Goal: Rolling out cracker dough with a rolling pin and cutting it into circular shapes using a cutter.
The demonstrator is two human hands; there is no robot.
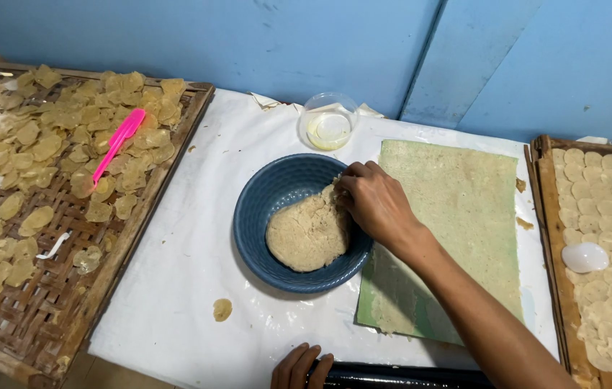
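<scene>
1. The person's right hand [376,203] reaches into a round, dark blue ribbed plastic basket-bowl [263,198] in the middle of the table. Its fingers [353,173] are curled down and pinched onto the upper right edge of a pale tan lump of dough [307,234].
2. That dough lies flattened in the bottom of the bowl, filling most of its right half.
3. The bowl stands on a white plastic sheet [183,259] that covers the table, and its right rim overlaps a greenish rectangular mat [464,209].
4. The left hand [300,367] sits at the bottom edge of the view, fingers wrapped round the end of a black glossy cylinder [399,376] lying along the table's near edge.
5. Behind the bowl, near the blue wall [248,43], is a small clear plastic tub [329,121] with something yellowish in it.
6. To the left, a woven bamboo tray [54,295] carries many thin tan discs, with a bright pink plastic scraper [117,144] lying on top of them.
7. To the right, a wooden-framed tray [547,238] holds neat rows of pale round discs, and a white plastic spoon-like piece [584,257] rests on them.
8. A small flattened scrap of dough [222,310] lies alone on the white sheet, below and left of the bowl.
</scene>
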